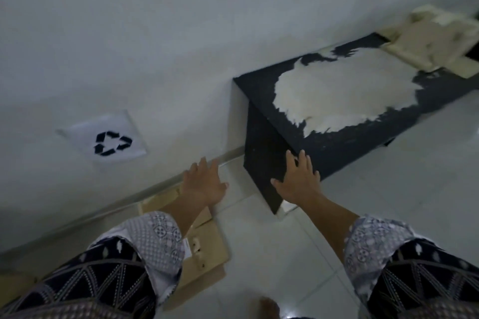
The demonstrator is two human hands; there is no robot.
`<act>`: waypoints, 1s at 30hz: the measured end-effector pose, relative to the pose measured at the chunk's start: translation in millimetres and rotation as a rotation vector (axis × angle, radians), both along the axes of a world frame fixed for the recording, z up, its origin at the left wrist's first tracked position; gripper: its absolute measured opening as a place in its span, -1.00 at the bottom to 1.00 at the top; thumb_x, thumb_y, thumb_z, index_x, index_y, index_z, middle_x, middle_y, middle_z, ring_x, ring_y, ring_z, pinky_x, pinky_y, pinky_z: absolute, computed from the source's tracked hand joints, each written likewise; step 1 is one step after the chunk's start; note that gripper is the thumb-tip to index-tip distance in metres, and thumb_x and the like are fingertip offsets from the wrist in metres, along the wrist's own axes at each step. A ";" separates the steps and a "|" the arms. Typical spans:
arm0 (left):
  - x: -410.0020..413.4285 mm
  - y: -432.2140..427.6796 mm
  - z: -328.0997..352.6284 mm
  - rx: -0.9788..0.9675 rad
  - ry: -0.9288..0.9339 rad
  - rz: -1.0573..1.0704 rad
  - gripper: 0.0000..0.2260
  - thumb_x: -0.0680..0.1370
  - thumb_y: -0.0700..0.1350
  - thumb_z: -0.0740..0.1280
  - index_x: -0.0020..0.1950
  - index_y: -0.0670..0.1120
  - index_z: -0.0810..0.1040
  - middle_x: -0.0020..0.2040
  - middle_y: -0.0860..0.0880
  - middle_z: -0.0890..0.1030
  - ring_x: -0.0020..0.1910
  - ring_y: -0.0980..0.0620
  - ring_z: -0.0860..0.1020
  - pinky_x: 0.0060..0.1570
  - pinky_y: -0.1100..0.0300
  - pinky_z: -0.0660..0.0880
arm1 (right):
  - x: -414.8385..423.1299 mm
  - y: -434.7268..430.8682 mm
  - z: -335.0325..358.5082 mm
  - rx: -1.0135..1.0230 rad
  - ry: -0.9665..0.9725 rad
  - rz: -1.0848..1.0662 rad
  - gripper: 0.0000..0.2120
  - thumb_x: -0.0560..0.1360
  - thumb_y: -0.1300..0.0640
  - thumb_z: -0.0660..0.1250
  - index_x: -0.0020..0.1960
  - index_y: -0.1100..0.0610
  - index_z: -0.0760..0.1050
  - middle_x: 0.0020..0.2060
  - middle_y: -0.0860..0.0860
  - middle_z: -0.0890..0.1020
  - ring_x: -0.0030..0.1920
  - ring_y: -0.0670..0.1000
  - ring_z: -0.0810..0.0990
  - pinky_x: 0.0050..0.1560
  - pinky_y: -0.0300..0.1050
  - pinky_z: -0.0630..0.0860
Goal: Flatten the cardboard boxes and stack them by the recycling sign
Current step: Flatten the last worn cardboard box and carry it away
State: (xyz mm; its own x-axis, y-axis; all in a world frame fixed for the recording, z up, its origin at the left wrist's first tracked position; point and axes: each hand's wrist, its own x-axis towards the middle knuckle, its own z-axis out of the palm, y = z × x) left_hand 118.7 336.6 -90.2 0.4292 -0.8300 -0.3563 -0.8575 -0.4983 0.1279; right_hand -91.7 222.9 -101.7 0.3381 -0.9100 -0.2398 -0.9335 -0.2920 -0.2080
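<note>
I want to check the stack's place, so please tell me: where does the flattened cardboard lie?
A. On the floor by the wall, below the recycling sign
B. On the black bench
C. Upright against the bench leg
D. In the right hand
A: the cardboard lies flat on the floor along the wall's base, below the sign; both hands are open and hold nothing.
</note>
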 end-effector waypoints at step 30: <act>-415.8 -513.3 94.4 -0.087 -0.081 -0.396 -0.25 0.57 0.29 0.14 0.61 0.03 -0.12 0.61 -0.11 -0.04 0.55 -0.23 0.05 0.47 -0.18 0.04 | -405.4 -402.7 90.3 -0.034 -0.120 -0.333 -0.08 0.49 -0.33 0.26 0.60 -0.05 -0.20 0.59 0.06 -0.13 0.58 0.14 -0.10 0.47 0.27 0.08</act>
